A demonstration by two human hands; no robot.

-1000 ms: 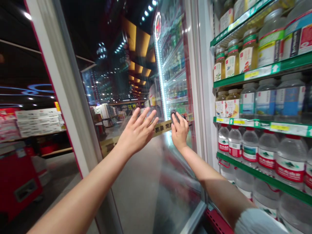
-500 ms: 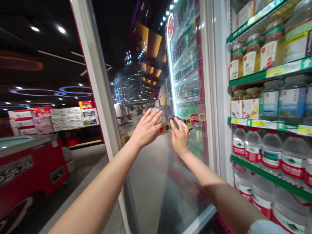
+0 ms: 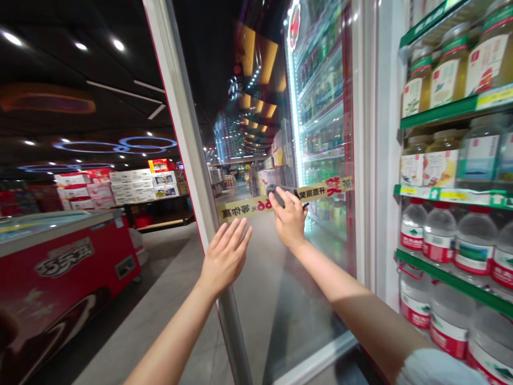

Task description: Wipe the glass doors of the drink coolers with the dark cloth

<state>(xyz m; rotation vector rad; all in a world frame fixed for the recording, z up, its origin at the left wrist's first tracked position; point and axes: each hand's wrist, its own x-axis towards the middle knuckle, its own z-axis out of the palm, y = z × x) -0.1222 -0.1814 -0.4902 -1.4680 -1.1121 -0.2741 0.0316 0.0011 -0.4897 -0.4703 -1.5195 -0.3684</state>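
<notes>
Two hands at a glass door, the right hand (image 3: 289,219) holding a dark bundle (image 3: 273,189) up to the pane.
The right hand's fingers are bent over the bundle, gripping it near the printed strip (image 3: 240,207) on the glass door (image 3: 260,305); whether it is cloth is too blurred to tell. The fingers seem spread across it to keep it flat against the pane. The left hand (image 3: 225,260) is open and holds nothing, palm towards the door, beside its upright frame (image 3: 187,133); whether the palm touches the glass cannot be told, though the raised pose would suit steadying the door. To the right, water bottles (image 3: 439,235) stand upright in a row, labels outward, probably for easy reading, behind the shelf's green edge (image 3: 452,280).
</notes>
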